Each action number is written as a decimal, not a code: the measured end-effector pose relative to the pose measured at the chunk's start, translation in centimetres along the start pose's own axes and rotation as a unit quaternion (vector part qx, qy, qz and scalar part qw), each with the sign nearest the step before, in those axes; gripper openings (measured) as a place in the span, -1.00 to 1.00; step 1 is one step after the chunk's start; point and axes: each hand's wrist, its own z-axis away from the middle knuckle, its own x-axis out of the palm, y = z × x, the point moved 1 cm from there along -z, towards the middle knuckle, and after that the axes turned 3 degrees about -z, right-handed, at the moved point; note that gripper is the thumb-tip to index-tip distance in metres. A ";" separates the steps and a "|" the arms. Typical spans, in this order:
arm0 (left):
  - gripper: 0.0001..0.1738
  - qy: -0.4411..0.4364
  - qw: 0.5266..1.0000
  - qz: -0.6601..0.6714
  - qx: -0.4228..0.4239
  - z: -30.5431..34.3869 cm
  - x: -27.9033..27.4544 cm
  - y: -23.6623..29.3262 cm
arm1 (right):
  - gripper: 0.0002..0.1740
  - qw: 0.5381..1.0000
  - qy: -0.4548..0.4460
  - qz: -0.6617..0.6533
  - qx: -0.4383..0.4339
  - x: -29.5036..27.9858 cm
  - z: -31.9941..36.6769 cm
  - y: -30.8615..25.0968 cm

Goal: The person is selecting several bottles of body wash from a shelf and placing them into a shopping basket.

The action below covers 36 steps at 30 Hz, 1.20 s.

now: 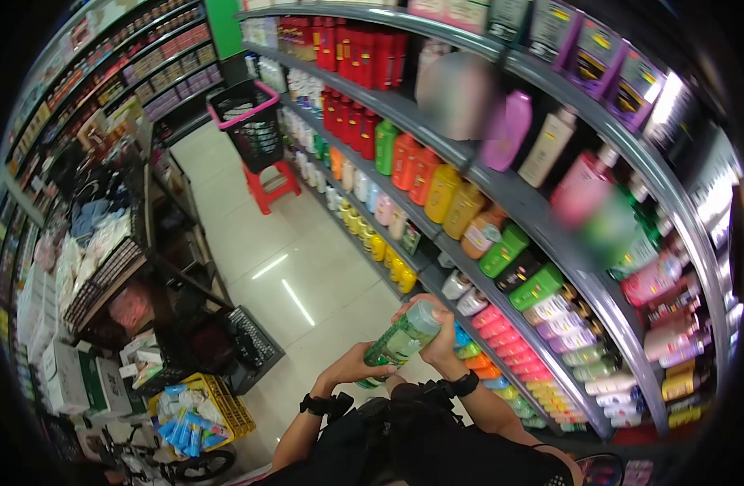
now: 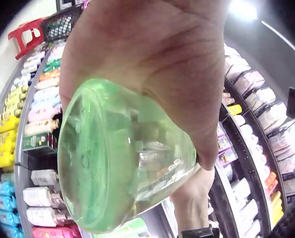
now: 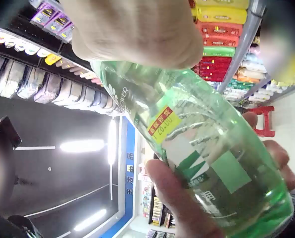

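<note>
A clear green bottle is held tilted in front of the body between both hands. My left hand grips its lower part; in the left wrist view that hand covers one side of the bottle, whose base faces the camera. My right hand holds the cap end. The right wrist view shows the right hand curled over the top of the bottle, with a yellow and red price sticker on its side. Left-hand fingers wrap the lower part.
Curved shelves with rows of bottles run along the right. A black basket with a pink rim stands on a red stool up the aisle. At the left are cluttered racks, boxes and a yellow crate.
</note>
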 end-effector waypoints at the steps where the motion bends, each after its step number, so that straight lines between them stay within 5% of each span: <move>1: -0.34 0.016 1.000 0.004 -0.004 -0.1 -1.3 -0.3 | -0.44 1.000 -0.014 -0.003 0.019 0.4 -1.6 0.9; 9: -0.32 0.144 0.989 -0.020 0.026 -2.5 -12.9 2.4 | -0.51 0.988 -0.125 -0.038 0.086 6.2 -16.6 3.5; 16: -0.34 0.181 0.979 0.036 -0.084 -6.1 -21.5 4.6 | -0.51 0.971 -0.195 0.014 0.138 9.4 -28.3 5.7; 21: -0.42 0.252 0.967 0.026 -0.033 -6.8 -27.5 4.2 | -0.51 0.959 -0.215 0.008 0.184 11.4 -34.8 10.1; 27: -0.36 0.239 0.967 0.060 -0.058 -7.5 -38.3 1.4 | -0.52 0.954 -0.213 0.031 0.210 15.5 -43.2 15.9; 36: -0.40 0.196 0.979 0.046 0.035 -9.7 -58.3 0.7 | -0.50 0.964 -0.186 0.086 0.171 24.5 -57.1 22.5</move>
